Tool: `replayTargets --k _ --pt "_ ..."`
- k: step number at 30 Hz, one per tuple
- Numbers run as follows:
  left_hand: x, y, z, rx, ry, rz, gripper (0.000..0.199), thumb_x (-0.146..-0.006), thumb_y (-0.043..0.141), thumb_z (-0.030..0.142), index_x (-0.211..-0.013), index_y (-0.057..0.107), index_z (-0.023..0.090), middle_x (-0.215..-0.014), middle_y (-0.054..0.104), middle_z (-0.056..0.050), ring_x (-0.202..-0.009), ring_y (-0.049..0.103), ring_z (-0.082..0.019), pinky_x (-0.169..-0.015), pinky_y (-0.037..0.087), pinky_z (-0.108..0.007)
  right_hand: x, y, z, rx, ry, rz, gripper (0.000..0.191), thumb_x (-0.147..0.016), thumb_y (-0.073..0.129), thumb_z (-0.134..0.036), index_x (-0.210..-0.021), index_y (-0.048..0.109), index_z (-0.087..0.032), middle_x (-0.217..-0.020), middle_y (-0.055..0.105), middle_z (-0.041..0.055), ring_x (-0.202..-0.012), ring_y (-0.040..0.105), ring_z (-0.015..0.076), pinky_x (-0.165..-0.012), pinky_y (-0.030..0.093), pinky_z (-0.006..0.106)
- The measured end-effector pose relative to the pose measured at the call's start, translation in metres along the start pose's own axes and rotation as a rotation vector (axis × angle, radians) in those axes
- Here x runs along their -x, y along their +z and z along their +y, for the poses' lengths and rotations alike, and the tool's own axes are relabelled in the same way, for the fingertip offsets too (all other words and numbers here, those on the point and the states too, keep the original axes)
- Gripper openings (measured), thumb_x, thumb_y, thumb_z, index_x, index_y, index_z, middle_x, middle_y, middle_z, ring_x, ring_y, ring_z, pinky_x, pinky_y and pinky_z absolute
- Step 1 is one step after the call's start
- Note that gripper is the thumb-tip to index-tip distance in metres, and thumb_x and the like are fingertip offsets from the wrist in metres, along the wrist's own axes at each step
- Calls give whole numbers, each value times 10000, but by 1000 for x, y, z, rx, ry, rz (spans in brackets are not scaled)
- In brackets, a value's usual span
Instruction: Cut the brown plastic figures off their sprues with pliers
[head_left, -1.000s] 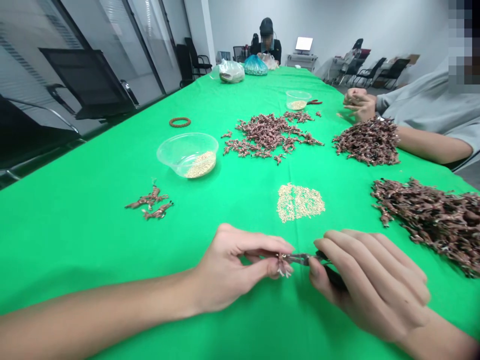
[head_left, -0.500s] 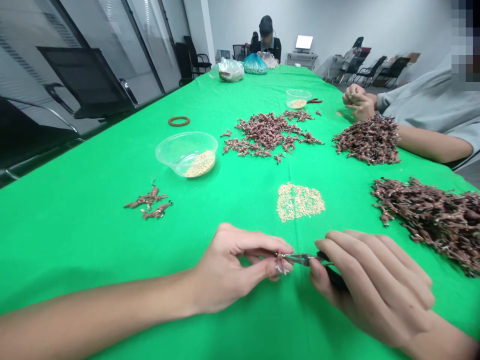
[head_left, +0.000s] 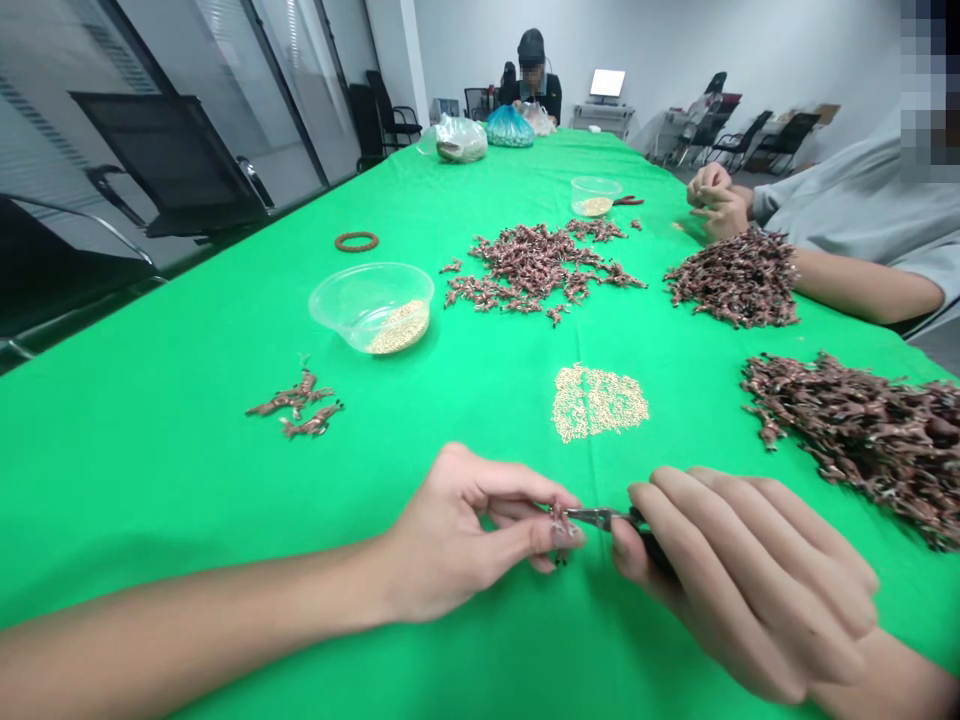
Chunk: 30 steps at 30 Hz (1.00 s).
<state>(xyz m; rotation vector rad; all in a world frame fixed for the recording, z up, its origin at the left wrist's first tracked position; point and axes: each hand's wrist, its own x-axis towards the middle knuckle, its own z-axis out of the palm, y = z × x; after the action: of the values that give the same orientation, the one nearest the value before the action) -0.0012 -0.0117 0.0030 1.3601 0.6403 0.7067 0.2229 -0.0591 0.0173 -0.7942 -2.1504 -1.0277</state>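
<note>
- The left hand (head_left: 457, 535) was held just left of the small pliers (head_left: 600, 518), which served as the reference point.
- A small brown piece (head_left: 559, 524) was pinched narrowly between the thumb (head_left: 551, 535) and forefinger (head_left: 536, 492) of that hand. Its long axis could not be determined, as it was largely hidden by the fingertips.
- The pliers were gripped in the right hand (head_left: 742, 585), with the fingers (head_left: 720, 540) closed around dark handles that were mostly hidden.
- The long axis of the pliers was seen lying nearly level, with the tips directed leftward at the piece. Contact could not be confirmed at the tips, which were at least just beside it.
- The left hand was the nearer to the piece.
- A patch of pale grains (head_left: 596, 403) was noted directly beyond the pliers, and a clear plastic bowl (head_left: 371, 310) holding similar grains was seen farther off to the left.
- A large heap of brown pieces (head_left: 855, 445) was recorded beyond and to the right of the pliers, on a green tablecloth (head_left: 165, 500).
</note>
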Motion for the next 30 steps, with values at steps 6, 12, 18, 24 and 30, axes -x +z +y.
replayTargets --k 6,12,18,24,30 --pt "0 -3 -1 -154 72 -32 159 -855 697 139 -983 770 79 -865 800 -107 -646 755 -181 -624 657 -245 4 1 -6 -77 114 -65 199 -773 775 -245 -884 681 -110 -714 725 93 -636 640 220 -552 439 342" --pt "1 -5 -6 -433 489 -40 273 -871 627 19 -1089 746 132 -992 794 -93 -730 769 -148 -717 638 -183 -2 1 -17 -474 595 -432 301 -937 540 -248 -641 536 -195 -521 470 -40 -430 396 83 -452 299 281" --pt "1 -6 -8 -558 615 -50 305 -873 636 21 -1131 719 160 -995 795 -86 -836 778 -170 -762 633 -180 -4 -3 -20 -708 887 -672 452 -949 505 -344 -539 377 -203 -458 254 -70 -423 191 79 -423 191 297" --pt "2 -5 -7 -489 551 -27 338 -840 673 -6 -1138 706 150 -1035 786 -77 -741 768 -121 -726 620 -143 -3 -2 -14 -636 793 -391 236 -915 565 -216 -681 580 -188 -546 502 -49 -470 428 77 -466 343 241" --pt "2 -3 -3 -376 471 2 296 -812 707 8 -1072 739 144 -968 800 -75 -717 770 -143 -691 630 -165 7 2 -9 -312 395 -101 92 -810 685 -152 -886 666 -104 -757 698 82 -660 635 180 -606 479 310"
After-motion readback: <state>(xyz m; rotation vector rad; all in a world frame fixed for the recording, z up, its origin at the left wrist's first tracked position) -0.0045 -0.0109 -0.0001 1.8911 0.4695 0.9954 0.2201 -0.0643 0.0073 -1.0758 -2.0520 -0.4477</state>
